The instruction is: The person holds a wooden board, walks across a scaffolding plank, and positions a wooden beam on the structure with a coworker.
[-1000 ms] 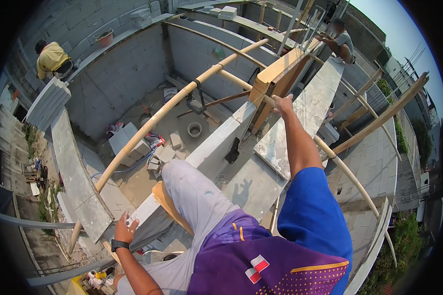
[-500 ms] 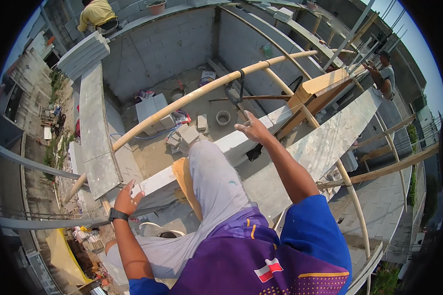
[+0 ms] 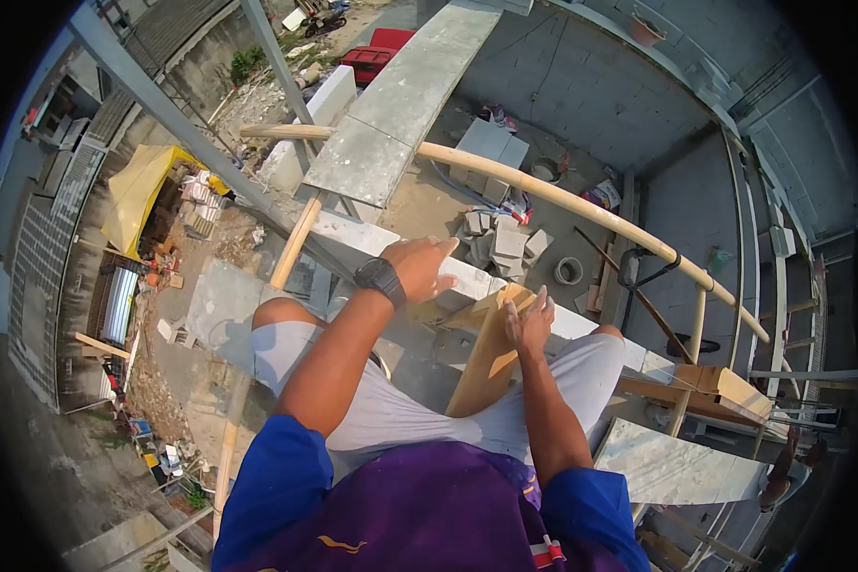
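Note:
My left hand [image 3: 418, 269], with a dark watch on its wrist, is over the pale block wall top [image 3: 467, 278], fingers apart and holding nothing. Near the upper end of an upright wooden board [image 3: 491, 353] is my right hand [image 3: 531, 322], its fingers spread; whether it touches the board I cannot tell. The board stands between my knees, against the near side of the wall. Beyond the wall, broken pale blocks [image 3: 507, 240] lie beside a round bucket [image 3: 568, 271].
A long bamboo pole [image 3: 562, 195] crosses above the room. Grey panels [image 3: 391, 114] lie at the upper left, another grey panel [image 3: 672, 462] at the lower right. Metal poles [image 3: 143, 91] slope down on the left. A person's arm [image 3: 782, 462] shows at the far right.
The view has swung to the left. My hands have come closer together, the left one now over the wall top and the right one near the upright board. My knees are spread apart.

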### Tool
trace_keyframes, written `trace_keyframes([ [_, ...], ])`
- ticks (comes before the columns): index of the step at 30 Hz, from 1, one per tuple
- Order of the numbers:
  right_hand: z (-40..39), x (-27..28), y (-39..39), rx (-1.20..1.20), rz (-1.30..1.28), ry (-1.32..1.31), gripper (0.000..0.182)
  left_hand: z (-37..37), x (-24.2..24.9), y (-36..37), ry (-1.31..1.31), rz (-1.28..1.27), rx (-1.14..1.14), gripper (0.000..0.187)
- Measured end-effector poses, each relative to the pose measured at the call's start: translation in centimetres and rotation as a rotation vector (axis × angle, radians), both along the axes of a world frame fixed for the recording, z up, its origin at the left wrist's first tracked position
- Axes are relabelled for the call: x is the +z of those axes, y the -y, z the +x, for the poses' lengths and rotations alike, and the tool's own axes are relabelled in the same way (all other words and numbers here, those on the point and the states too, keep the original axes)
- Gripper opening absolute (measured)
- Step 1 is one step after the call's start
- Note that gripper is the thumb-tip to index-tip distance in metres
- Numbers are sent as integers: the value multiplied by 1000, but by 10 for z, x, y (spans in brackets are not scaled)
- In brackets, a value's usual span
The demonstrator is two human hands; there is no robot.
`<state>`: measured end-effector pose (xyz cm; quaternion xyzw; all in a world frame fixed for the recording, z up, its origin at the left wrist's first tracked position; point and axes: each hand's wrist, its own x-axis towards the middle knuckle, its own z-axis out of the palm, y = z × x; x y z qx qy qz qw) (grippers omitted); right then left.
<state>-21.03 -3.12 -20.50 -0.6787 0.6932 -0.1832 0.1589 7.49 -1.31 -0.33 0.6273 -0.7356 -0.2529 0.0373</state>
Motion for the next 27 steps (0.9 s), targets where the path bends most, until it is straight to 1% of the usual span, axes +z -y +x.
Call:
trace_keyframes([
  [1, 9, -10, -10, -109, 17, 42, 89, -1, 7, 1, 13, 26, 16, 64],
  [3, 22, -26, -32, -330, 60, 120, 92, -2, 2, 4, -8, -42, -7, 63],
  [5, 20, -38, -46, -264, -5, 114, 92, -4, -2, 8, -34, -95, -37, 63],
  [6, 24, -41, -46, -236, -41, 114, 93, -4, -7, 13, -26, -77, -54, 62],
  [7, 32, -30, -44, -252, 28, 156, 93, -4, -5, 16, -48, -35, -49, 62],
  [9, 37, -5, -41, -307, 162, 234, 94, 0, -12, 18, -36, -33, -36, 62],
  [10, 42, -9, -43, -336, 126, 180, 94, 3, -14, 17, -25, -30, -7, 62],
  [11, 43, -12, -41, -318, 111, 187, 93, 5, -17, 20, -29, -36, -6, 62],
  [12, 43, -7, -41, -331, 87, 181, 92, 8, -11, 21, -12, 10, -4, 63],
  [13, 39, -26, -41, -360, 25, 107, 88, 9, -11, 23, -32, 32, 28, 65],
  [14, 40, -27, -41, -393, 36, 100, 86, 9, -8, 24, 5, 24, 14, 64],
  [15, 40, -19, -40, -403, 72, 101, 85, 11, -17, 26, -63, -48, 8, 62],
  [16, 38, -25, -40, -407, 100, 114, 85, 10, -14, 26, -118, -103, -13, 62],
  [17, 40, -2, -39, -418, 89, 124, 84, 8, -12, 27, -162, -82, -12, 63],
  [18, 37, -42, -41, -407, -36, 108, 84, 4, -5, 29, -174, -52, -9, 64],
  [19, 37, -45, -41, -422, -42, 175, 86, -1, 0, 30, -181, -28, -7, 65],
  [20, 39, -18, -41, -437, 27, 231, 88, -2, -5, 30, -251, -5, 22, 65],
  [23, 37, -16, -42, -436, 32, 274, 90, -9, -7, 29, -245, -10, -18, 64],
  [24, 36, -17, -43, -425, 30, 245, 91, -11, -8, 29, -246, 7, -30, 64],
  [27, 35, -11, -43, -447, 107, 318, 89, -17, -16, 31, -241, 35, -64, 63],
])
